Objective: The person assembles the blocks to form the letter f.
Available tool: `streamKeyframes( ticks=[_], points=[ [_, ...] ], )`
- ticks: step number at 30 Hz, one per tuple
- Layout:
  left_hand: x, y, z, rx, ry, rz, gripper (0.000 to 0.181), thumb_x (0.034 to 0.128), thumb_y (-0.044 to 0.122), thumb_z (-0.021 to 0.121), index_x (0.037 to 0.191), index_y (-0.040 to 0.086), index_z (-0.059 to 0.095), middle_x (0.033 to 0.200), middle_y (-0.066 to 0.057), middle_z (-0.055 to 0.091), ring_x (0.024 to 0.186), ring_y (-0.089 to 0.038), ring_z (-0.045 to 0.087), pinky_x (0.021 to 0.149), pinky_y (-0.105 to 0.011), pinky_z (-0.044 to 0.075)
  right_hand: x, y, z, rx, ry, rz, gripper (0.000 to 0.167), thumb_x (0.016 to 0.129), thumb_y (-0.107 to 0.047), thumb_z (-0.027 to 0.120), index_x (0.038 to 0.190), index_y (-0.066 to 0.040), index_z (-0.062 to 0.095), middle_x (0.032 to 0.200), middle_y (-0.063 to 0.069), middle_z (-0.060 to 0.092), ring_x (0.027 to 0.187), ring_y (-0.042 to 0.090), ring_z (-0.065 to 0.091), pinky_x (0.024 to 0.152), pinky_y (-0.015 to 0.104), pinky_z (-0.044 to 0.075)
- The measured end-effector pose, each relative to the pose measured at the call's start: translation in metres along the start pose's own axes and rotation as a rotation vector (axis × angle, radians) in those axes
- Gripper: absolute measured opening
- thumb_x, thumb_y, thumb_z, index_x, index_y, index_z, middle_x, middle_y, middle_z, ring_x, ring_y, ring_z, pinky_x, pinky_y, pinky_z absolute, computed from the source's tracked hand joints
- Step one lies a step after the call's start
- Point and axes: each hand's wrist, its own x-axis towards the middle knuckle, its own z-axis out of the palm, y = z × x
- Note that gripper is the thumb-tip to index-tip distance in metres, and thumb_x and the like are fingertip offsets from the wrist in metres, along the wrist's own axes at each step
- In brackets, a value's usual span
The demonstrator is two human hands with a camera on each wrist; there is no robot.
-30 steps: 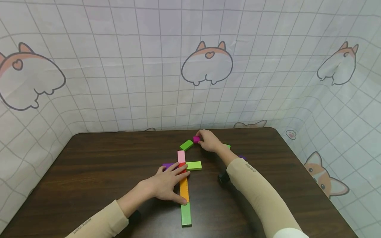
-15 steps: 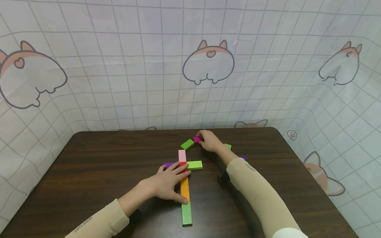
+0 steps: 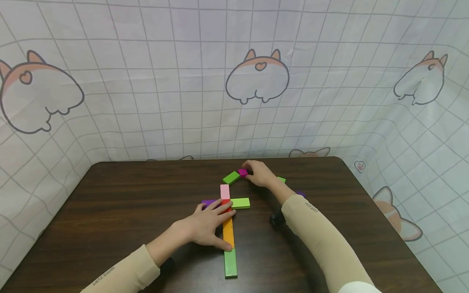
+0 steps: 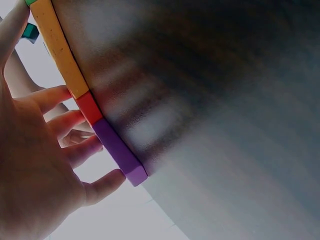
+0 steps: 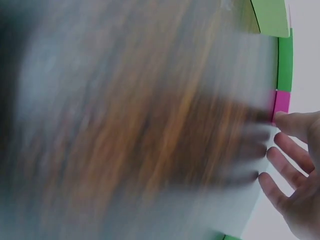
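My left hand [image 3: 205, 228] lies spread over a line of coloured blocks. Under and beside its fingers are a purple block [image 4: 117, 147], a red block [image 4: 90, 107] and an orange block [image 4: 60, 50]. A pink block [image 3: 224, 191] stands beyond the red one, a light green block [image 3: 240, 203] juts right, and a green block [image 3: 230, 263] forms the near end. At the far side, my right hand [image 3: 260, 174] pinches a small magenta block [image 3: 243, 173] between thumb and finger. It meets a slanted green block [image 3: 231, 178] end to end.
A dark wooden table [image 3: 146, 183] bears everything. Partly behind the right arm lie another green block [image 3: 281, 179] and a purple block [image 3: 301, 194]. A pale gridded curtain [image 3: 165, 101] with cartoon dogs hangs round the far and side edges.
The head view has shifted very slightly. The magenta block sits a touch nearer and lines up more closely with the slanted green block. The left hand keeps its place.
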Motion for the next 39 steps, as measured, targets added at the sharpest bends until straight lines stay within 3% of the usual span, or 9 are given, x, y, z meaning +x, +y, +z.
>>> streamKeyframes(
  ticks=[19, 30, 39],
  points=[
    [0.0, -0.002, 0.001, 0.004, 0.009, -0.009, 0.101, 0.0812, 0.076, 0.066, 0.161, 0.02, 0.038, 0.169, -0.003, 0.024, 0.155, -0.033, 0.011, 0.112, -0.071, 0.016, -0.026, 0.014, -0.034, -0.035, -0.002, -0.019, 0.038, 0.098, -0.003, 0.068, 0.134, 0.004, 0.06, 0.134, 0.02, 0.062, 0.127, 0.037, 0.056, 0.106, 0.05, 0.043],
    [0.0, -0.002, 0.001, 0.004, 0.007, -0.009, 0.101, 0.0815, 0.076, 0.066, 0.161, 0.021, 0.037, 0.169, -0.002, 0.023, 0.155, -0.033, 0.011, 0.112, -0.071, 0.016, -0.044, 0.028, -0.043, -0.035, 0.04, -0.049, 0.036, 0.097, -0.002, 0.067, 0.131, 0.006, 0.061, 0.132, 0.022, 0.062, 0.125, 0.04, 0.056, 0.105, 0.053, 0.043],
    [-0.001, -0.002, 0.001, 0.008, 0.009, -0.008, 0.101, 0.0817, 0.076, 0.066, 0.161, 0.02, 0.037, 0.17, -0.002, 0.021, 0.155, -0.033, 0.011, 0.113, -0.07, 0.015, -0.06, 0.039, -0.047, -0.004, 0.048, -0.01, 0.037, 0.097, -0.004, 0.069, 0.131, 0.008, 0.061, 0.132, 0.023, 0.062, 0.126, 0.041, 0.056, 0.105, 0.053, 0.044]
  ],
)
